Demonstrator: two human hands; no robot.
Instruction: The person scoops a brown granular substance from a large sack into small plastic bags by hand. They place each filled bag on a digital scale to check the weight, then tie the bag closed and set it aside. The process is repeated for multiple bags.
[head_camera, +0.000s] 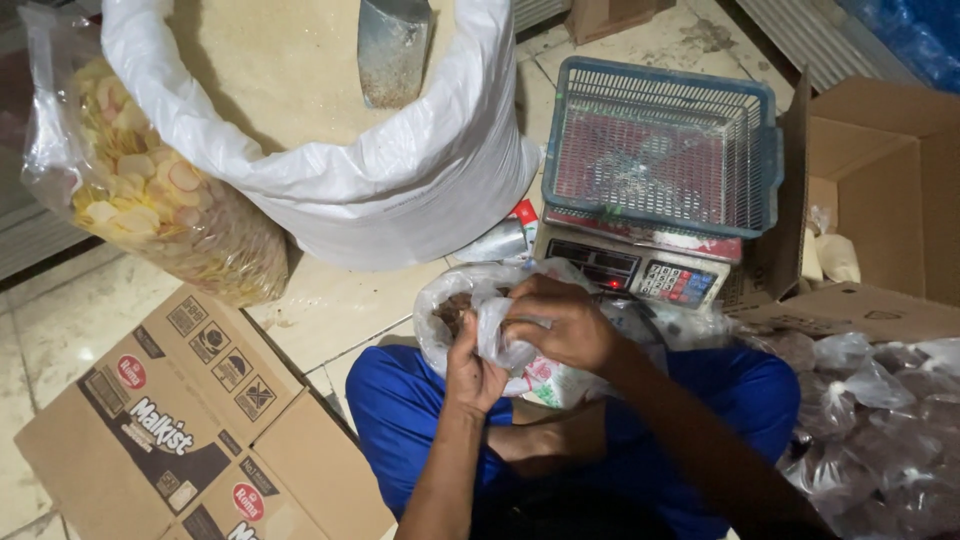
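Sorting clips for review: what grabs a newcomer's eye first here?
The big white sack of pale grain at top centre, a metal scoop stuck in it. Right of it, a blue basket sits on a scale. Below, the left hand and right hand work a small clear bag over a lap in blue trousers.

basket (660, 150) on scale (640, 265), sack (400, 190) left
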